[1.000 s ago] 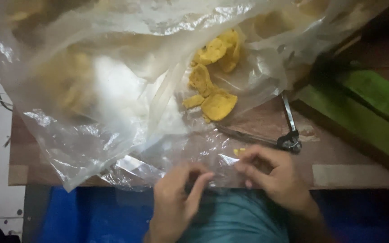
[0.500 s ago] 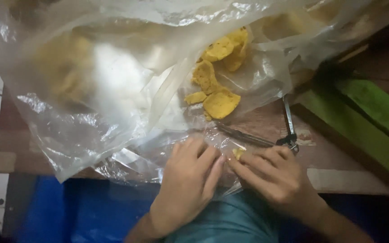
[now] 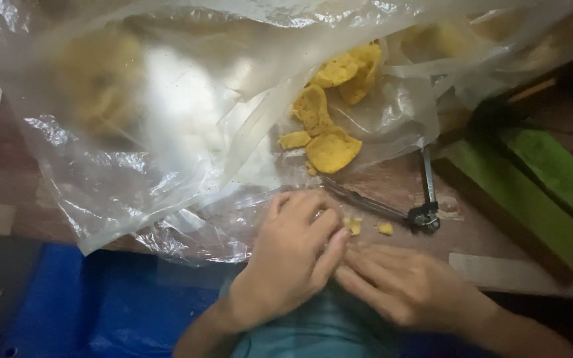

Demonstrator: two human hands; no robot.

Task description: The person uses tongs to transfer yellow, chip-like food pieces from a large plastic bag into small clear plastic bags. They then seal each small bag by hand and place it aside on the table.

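At the table edge, both hands have closed together: left hand (image 3: 293, 255) now flat on the bag (image 3: 167, 146), right hand (image 3: 409, 285) half-curled, grip unclear, beside crumbs (image 3: 384, 229).

Plastic bag (image 3: 167, 132) lies on the table (image 3: 379, 182), covering its left and rear parts. Chips (image 3: 329, 126) sit inside the bag, right of its middle. Tongs (image 3: 419, 209) lie on the table right of the bag, in front of the chips. Two crumbs (image 3: 366, 227) rest on the table just left of the tongs' hinge. Left hand (image 3: 293, 255) and right hand (image 3: 409, 285) sit at the table's front edge, fingertips touching, the left on the bag's front edge. Boards (image 3: 532, 192) lie at far right.
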